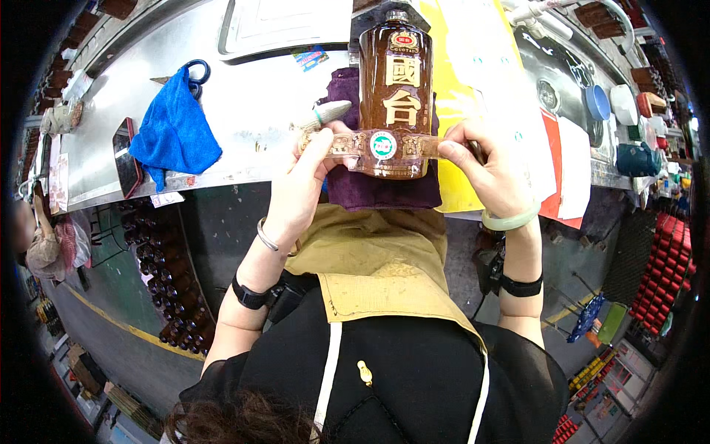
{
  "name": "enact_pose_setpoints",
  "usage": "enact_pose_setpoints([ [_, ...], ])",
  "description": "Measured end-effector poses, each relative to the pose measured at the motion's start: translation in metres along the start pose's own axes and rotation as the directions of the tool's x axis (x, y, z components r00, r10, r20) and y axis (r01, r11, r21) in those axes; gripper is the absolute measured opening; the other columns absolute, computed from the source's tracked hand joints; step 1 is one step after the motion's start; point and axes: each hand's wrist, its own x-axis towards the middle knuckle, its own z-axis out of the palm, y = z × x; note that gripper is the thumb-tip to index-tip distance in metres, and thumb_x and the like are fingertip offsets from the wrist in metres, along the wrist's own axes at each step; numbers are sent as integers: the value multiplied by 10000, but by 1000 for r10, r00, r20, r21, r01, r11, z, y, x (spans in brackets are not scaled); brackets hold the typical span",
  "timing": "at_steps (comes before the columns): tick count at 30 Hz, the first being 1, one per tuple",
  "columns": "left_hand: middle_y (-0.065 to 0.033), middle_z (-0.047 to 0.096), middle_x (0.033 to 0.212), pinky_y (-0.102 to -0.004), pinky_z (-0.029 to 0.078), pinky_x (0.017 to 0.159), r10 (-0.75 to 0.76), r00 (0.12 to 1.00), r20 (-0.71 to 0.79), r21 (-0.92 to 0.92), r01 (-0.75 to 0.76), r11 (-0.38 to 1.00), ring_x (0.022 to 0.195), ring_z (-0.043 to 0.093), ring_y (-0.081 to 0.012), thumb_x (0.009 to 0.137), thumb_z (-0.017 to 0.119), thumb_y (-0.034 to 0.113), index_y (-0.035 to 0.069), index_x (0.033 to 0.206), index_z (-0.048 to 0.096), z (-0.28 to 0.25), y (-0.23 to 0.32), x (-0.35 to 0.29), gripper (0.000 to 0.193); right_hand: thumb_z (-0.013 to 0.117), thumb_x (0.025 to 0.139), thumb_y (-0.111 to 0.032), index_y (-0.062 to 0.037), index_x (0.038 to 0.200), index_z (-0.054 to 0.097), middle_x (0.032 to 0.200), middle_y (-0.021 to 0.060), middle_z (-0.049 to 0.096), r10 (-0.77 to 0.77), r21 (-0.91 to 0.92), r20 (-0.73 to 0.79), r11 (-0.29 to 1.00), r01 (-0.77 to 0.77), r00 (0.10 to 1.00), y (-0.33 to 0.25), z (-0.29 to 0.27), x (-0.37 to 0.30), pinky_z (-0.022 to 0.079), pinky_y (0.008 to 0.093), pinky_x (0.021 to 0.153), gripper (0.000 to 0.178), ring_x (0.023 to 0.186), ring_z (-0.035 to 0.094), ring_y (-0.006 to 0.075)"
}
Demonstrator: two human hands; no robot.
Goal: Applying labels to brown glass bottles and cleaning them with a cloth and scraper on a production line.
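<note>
A large brown glass bottle with gold characters lies on a folded purple cloth in front of me. Across its lower part stretches a translucent decal strip with gold patterning and a round green-and-white emblem. My left hand pinches the strip's left end between thumb and fingers. At the other end, my right hand pinches it with thumb and forefinger. Beside the left fingers is a pale grey, tapered thing with a teal band; I cannot tell what it is.
A blue cloth covers part of a pair of scissors at the left, beside a dark phone-like slab. Yellow sheeting and white sheets lie right of the bottle. A white tray stands at the back.
</note>
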Motion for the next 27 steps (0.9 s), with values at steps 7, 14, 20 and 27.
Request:
enact_pose_setpoints([
  [7,-166,732,1157,-375,555,900,-104,994,23,-136,106,985,1026,697,-228,1125,271,518,-83,1448,545,1,7,-1,735,710,1023,-227,-24,990,728,841,-13,662,132,217,12,967,-131,991,-1,5,-8,430,242,675,206,729,519,67],
  [14,-39,741,1060,-264,563,842,-126,984,-123,172,146,974,951,697,-113,894,814,-20,4,1332,672,15,14,-3,462,743,1008,-218,-52,1033,705,878,-46,602,222,700,127,671,-246,967,2,23,-10,409,218,685,172,793,494,24],
  [20,-40,738,1023,-262,567,811,-97,990,-104,211,117,970,907,688,-106,907,817,23,6,1279,684,20,13,-4,395,791,976,-221,-72,935,658,785,-70,578,267,652,16,728,-212,964,-1,40,-11,408,210,664,204,730,499,24],
  [27,-43,735,1022,-260,563,798,-127,987,-96,150,140,979,924,685,-105,917,823,51,-4,1254,677,18,13,-1,372,783,983,-227,-58,961,697,801,-56,612,301,643,4,729,-233,954,-8,39,-13,424,202,654,191,722,521,32],
])
